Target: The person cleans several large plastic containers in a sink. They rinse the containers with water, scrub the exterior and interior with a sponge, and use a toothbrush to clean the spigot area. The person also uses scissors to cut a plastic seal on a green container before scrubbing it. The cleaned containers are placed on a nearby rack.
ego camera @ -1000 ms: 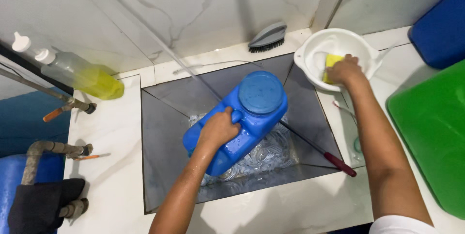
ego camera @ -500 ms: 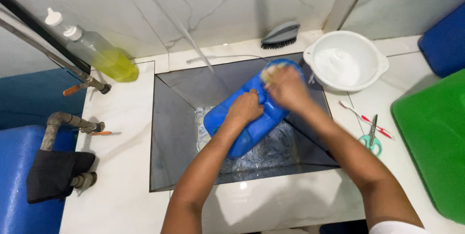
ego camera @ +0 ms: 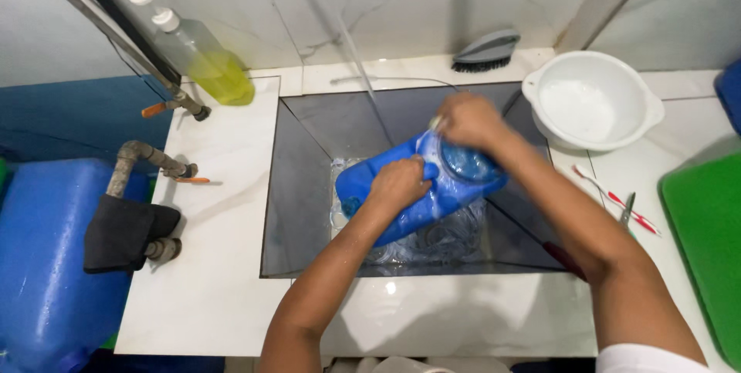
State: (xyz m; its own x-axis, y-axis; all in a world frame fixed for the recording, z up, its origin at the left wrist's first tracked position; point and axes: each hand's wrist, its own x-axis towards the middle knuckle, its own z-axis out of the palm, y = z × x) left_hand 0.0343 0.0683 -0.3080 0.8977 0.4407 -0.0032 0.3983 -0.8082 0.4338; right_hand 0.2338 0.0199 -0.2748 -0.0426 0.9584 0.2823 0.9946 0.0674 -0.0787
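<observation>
blue plastic jerrycan point(ego camera: 401, 195) lies tilted in the dark sink point(ego camera: 309, 188), under a thin water stream. left hand point(ego camera: 397, 184) grip: fingers clamped on the jerrycan's middle. right hand point(ego camera: 469, 120) grip: closed on a pale scrub pad, pressed against the upper end. white basin point(ego camera: 593, 101) stands on the surface beyond the right grip.

Bright, even overhead light fills the scene with soft, faint shadows. A small white glare spot sits on the glossy white counter point(ego camera: 390, 288) at lower centre. The right hand point(ego camera: 467, 120) at upper centre is slightly smeared by motion blur. Straight lines bow outward near the frame edges from a wide lens.
</observation>
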